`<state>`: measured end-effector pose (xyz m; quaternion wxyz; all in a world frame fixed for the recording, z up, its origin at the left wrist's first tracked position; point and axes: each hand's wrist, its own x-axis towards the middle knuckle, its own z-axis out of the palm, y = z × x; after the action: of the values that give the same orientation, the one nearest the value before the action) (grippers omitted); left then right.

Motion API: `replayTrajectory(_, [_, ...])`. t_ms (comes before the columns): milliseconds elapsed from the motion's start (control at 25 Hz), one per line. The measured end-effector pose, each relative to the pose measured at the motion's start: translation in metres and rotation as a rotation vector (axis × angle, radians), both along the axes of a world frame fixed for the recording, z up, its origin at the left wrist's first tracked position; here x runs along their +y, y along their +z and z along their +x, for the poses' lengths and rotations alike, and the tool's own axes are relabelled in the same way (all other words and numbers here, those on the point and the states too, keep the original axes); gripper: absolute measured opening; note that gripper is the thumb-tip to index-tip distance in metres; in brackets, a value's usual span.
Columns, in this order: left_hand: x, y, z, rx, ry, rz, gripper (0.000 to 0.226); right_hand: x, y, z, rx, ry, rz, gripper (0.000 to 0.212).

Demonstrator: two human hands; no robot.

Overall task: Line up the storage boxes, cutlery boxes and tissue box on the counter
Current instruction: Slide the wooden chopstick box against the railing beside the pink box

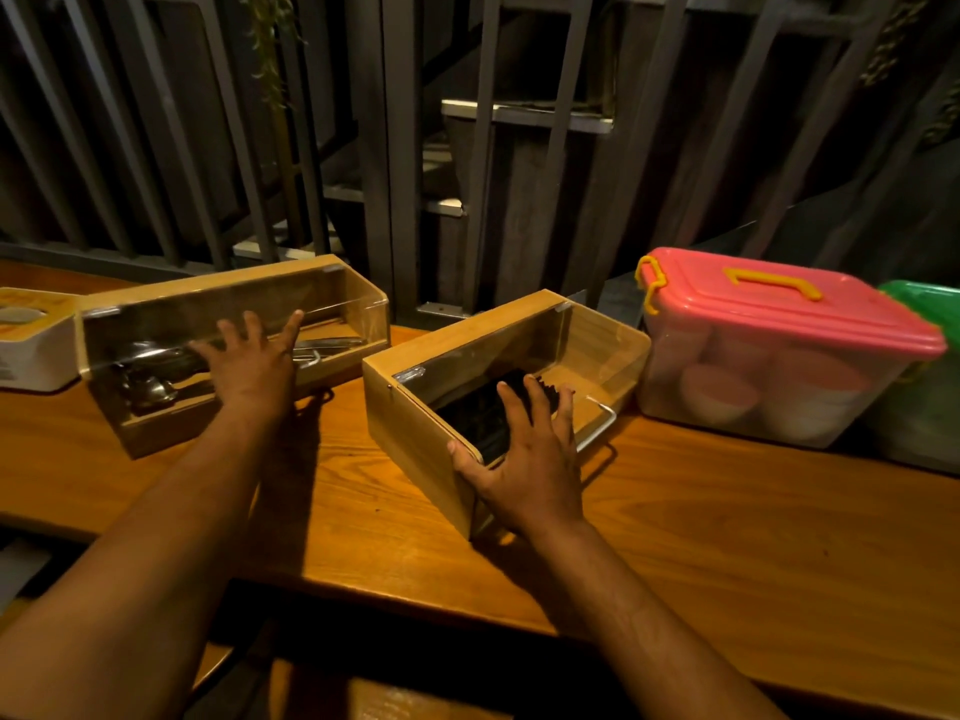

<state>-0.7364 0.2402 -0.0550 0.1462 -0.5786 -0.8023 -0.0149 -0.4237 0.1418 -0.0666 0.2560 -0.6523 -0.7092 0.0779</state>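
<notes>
Evidently you were only partway: left hand (249, 374) spread flat on one skewed cutlery box (228, 350), right hand (524, 459) splayed over the other cutlery box (498, 392), angled left of the pink-lidded storage box (779, 350), tissue box (36, 337) far left.

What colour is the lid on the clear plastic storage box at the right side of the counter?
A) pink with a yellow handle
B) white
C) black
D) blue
A: the storage box beside the right-hand wooden cutlery box has a pink lid with a yellow handle on top.
</notes>
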Motion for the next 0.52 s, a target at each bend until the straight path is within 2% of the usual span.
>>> replayTrajectory(160, [-0.012, 0.009, 0.005, -0.114, -0.046, -0.016, 0.091, 0.005, 0.002, -0.020, -0.003, -0.018, -0.002, 0.101])
replayTrajectory(280, [-0.037, 0.007, 0.027, -0.204, -0.141, 0.095, 0.062, 0.006, 0.000, -0.028, 0.012, -0.036, 0.037, 0.100])
replayTrajectory(360, [-0.056, 0.001, 0.051, -0.349, -0.193, 0.226, 0.049, 0.008, 0.000, -0.032, 0.008, -0.037, 0.031, 0.100])
replayTrajectory(520, [-0.099, -0.005, 0.101, -0.709, -0.296, 0.393, 0.038, 0.009, 0.002, -0.038, 0.011, -0.027, -0.005, 0.100])
